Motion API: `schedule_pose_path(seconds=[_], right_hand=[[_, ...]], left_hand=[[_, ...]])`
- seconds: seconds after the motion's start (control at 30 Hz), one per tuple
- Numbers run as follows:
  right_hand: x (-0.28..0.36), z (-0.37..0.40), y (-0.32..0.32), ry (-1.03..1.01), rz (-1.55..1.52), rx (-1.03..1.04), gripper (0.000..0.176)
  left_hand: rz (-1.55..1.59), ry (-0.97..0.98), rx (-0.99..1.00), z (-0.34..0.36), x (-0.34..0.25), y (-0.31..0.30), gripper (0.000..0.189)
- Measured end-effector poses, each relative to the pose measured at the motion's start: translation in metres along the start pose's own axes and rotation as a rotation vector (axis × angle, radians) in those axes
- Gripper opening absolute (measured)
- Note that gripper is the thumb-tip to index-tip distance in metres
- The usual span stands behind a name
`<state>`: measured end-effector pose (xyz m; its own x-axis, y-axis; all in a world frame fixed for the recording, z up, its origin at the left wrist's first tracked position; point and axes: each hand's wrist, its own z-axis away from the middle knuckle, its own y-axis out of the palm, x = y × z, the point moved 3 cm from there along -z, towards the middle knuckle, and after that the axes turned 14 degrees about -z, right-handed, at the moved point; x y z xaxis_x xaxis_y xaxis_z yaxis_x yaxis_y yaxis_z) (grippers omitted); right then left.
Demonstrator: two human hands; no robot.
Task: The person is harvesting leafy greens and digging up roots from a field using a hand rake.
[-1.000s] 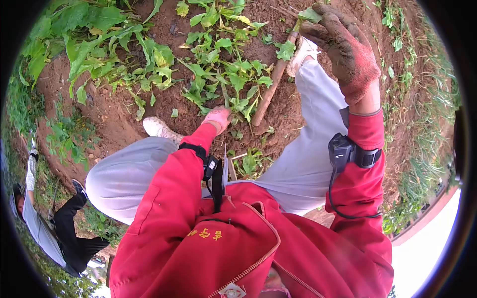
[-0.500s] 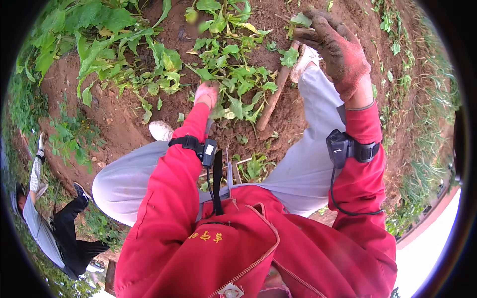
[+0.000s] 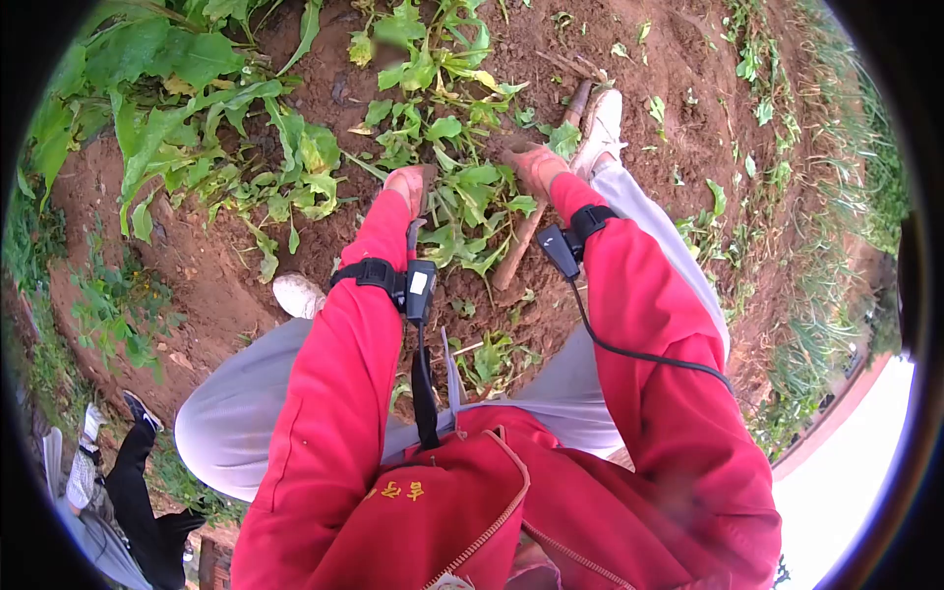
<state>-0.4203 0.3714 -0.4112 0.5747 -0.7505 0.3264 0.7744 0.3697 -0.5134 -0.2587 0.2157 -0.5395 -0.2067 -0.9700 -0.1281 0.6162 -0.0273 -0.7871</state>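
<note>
My left hand [image 3: 407, 184], in a dirty pink glove, is pushed into a clump of low green leafy plants [image 3: 462, 211] on red-brown soil. Its fingers are hidden among the leaves. My right hand [image 3: 532, 164], in a soil-caked glove, rests at the right side of the same clump, fingers pointing into the leaves. I cannot tell whether either hand grips a stem. A wooden stick [image 3: 513, 248] lies on the soil just under and right of my right hand. Both wrists carry black strapped devices with cables.
My white shoes [image 3: 601, 126] [image 3: 296, 294] stand on either side of the clump. Bigger broad-leaved plants [image 3: 187, 88] grow at upper left. Grass [image 3: 836, 256] borders the bed on the right, with pale pavement [image 3: 855, 462] beyond. Another person [image 3: 123, 497] crouches at lower left.
My right hand has come down from its raised position at the upper right to the plant clump. The leaf it held is no longer visible. My left hand reached a little further into the leaves.
</note>
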Motion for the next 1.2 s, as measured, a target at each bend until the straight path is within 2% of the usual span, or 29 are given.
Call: schedule_pose_path(seconds=[0.07,0.1,0.13,0.17,0.2,0.23,0.27,0.33,0.4,0.47,0.57,0.7,0.73,0.93,1.03,1.13,1.17,1.2], right_hand=[[-0.032,-0.037,0.057,-0.033,-0.138,-0.016,0.041],[-0.018,-0.026,0.047,0.043,-0.292,0.019,0.041],[-0.001,-0.014,0.036,0.124,-0.442,0.042,0.040],[0.010,-0.007,0.028,0.176,-0.437,0.066,0.042],[0.016,-0.004,0.022,0.226,-0.427,0.086,0.043],[0.023,0.001,0.010,0.274,-0.416,0.102,0.044],[0.046,0.027,-0.022,0.123,-0.371,0.071,0.047],[0.050,0.053,-0.054,-0.056,-0.337,-0.127,0.048],[0.056,0.087,-0.089,0.022,-0.896,-0.293,0.046],[0.060,0.123,-0.115,-0.106,-1.254,-0.389,0.043],[0.078,0.168,-0.138,-0.261,-1.540,-0.453,0.038],[0.080,0.169,-0.143,-0.262,-1.528,-0.502,0.043],[0.080,0.169,-0.143,-0.258,-1.511,-0.496,0.044],[0.081,0.167,-0.147,-0.270,-1.540,-0.451,0.044],[0.080,0.166,-0.146,-0.222,-1.521,-0.500,0.043],[0.078,0.166,-0.149,-0.231,-1.424,-0.555,0.042],[0.077,0.165,-0.149,-0.234,-1.398,-0.570,0.042],[0.076,0.165,-0.150,-0.236,-1.371,-0.585,0.042]], left_hand=[[0.003,0.069,-0.003,0.002,0.002,0.009,0.025],[0.063,0.088,-0.028,0.002,0.005,0.014,0.024],[0.639,0.176,-0.257,-0.004,-0.004,0.027,0.018],[1.157,0.398,-0.445,-0.009,-0.012,0.040,0.013],[1.750,0.475,-0.634,-0.017,-0.016,0.060,0.009],[2.248,0.691,-0.878,-0.025,-0.019,0.084,0.011],[2.353,0.703,-0.925,-0.034,-0.019,0.093,0.011],[2.373,0.545,-0.867,-0.043,-0.023,0.103,0.013],[2.385,0.458,-0.837,-0.050,-0.023,0.109,0.016],[2.397,0.426,-0.843,-0.056,-0.020,0.115,0.020],[2.419,0.406,-0.865,-0.069,-0.016,0.125,0.027],[2.424,0.476,-0.900,-0.099,-0.012,0.153,0.036],[2.615,0.486,-0.780,-0.107,-0.011,0.147,0.036],[2.579,0.256,-0.869,-0.087,-0.022,0.119,0.031],[2.544,0.178,-0.867,-0.083,-0.026,0.116,0.029],[2.374,0.053,-0.841,-0.078,-0.027,0.113,0.028],[2.230,-0.032,-0.812,-0.075,-0.026,0.107,0.028],[1.922,-0.182,-0.738,-0.071,-0.025,0.102,0.028]])
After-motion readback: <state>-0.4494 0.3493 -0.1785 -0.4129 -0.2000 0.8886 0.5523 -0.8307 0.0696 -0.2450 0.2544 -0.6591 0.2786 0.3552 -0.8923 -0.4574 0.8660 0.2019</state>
